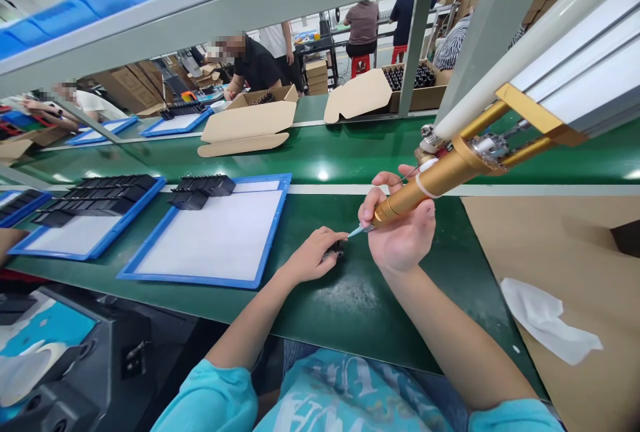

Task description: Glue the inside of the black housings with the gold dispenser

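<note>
My right hand is closed around a gold-coloured dispensing gun with a pale blue tapered nozzle. The nozzle tip points left and down, right by the fingertips of my left hand. Under those fingers, on the green bench, lies a small black part. My left fingers are closed on it and cover most of it, so its shape cannot be made out. Above the gun, a white tube and metal fittings run up to the right.
Blue-rimmed trays with rows of black block-shaped parts stand to the left. Brown cardboard with a crumpled white tissue covers the right side. A grey frame bar crosses above. Several people sit or stand beyond the conveyor.
</note>
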### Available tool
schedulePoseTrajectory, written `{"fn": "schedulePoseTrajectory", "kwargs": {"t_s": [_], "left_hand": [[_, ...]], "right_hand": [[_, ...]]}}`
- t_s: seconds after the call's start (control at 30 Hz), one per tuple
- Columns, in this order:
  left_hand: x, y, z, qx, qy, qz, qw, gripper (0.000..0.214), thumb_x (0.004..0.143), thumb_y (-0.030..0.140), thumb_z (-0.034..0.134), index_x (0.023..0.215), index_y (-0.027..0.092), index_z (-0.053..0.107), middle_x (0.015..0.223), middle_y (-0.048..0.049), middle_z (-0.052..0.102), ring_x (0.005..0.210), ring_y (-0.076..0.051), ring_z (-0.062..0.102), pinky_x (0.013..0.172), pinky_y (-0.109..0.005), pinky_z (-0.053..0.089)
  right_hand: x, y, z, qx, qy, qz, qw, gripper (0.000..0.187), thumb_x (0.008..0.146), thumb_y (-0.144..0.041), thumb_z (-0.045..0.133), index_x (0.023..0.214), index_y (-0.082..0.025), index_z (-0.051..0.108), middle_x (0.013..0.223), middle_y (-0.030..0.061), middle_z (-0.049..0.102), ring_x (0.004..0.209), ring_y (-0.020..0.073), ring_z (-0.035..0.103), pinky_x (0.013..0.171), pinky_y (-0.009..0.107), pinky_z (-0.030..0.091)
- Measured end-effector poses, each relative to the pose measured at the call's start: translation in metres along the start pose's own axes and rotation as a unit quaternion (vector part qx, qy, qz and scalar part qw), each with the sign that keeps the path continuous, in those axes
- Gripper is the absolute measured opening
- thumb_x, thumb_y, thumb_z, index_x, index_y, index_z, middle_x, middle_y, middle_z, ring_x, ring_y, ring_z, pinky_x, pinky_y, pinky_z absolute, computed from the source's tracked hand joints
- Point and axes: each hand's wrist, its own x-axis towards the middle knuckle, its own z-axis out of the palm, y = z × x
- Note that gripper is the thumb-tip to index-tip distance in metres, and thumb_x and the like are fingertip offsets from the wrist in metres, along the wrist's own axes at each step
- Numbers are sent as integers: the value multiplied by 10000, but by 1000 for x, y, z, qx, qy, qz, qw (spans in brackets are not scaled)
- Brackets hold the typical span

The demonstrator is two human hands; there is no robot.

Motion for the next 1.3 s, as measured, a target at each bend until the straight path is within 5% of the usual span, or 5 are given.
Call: {"fn": "schedulePoseTrajectory", "kwargs": {"t_s": [0.47, 0.63, 0.9, 1.17, 1.3], "left_hand": [[-15, 14, 35, 37, 175, -104, 978, 211, 932, 328, 573, 1076, 193, 648, 1006, -44, 727, 872, -164, 684, 809, -287, 542], [-14, 18, 40, 151, 119, -126, 973, 235, 969, 325, 486, 1127, 200, 606, 1073, -57, 702, 959, -202, 662, 808, -319, 536], [-11, 22, 32, 271, -6, -130, 954, 333, 978, 344, 451, 1274, 207, 513, 1022, -72, 650, 959, -229, 649, 694, -303, 539], [-11, -51, -19, 309, 91, -240, 916, 580, 948, 327, 509, 1442, 66, 352, 1128, -196, 652, 1039, -333, 642, 862, -444, 526], [1, -40, -23, 318, 167, -165, 919, 615, 904, 304, 564, 1439, 69, 372, 1307, -237, 551, 1289, -396, 459, 1047, -558, 391]], "right_hand": [[2, 1, -3, 2, -4, -5, 1000, 423, 799, -609, 523, 1086, -298, 532, 928, -9, 557, 501, 72, 527, 381, 228, 372], [3, 0, -3, 1, 0, -6, 1000, 423, 790, -611, 532, 1078, -301, 528, 909, -11, 558, 494, 73, 525, 371, 226, 376], [13, 0, -12, -2, -8, -12, 1000, 431, 790, -619, 530, 1092, -313, 516, 901, -13, 552, 490, 68, 514, 362, 217, 370], [47, -4, -50, -2, -32, -14, 999, 444, 739, -607, 609, 1047, -295, 534, 927, -6, 564, 511, 74, 517, 353, 210, 352], [56, -6, -65, -14, 1, -23, 1000, 400, 768, -578, 586, 1040, -293, 523, 913, -15, 556, 519, 70, 516, 375, 214, 370]]}}
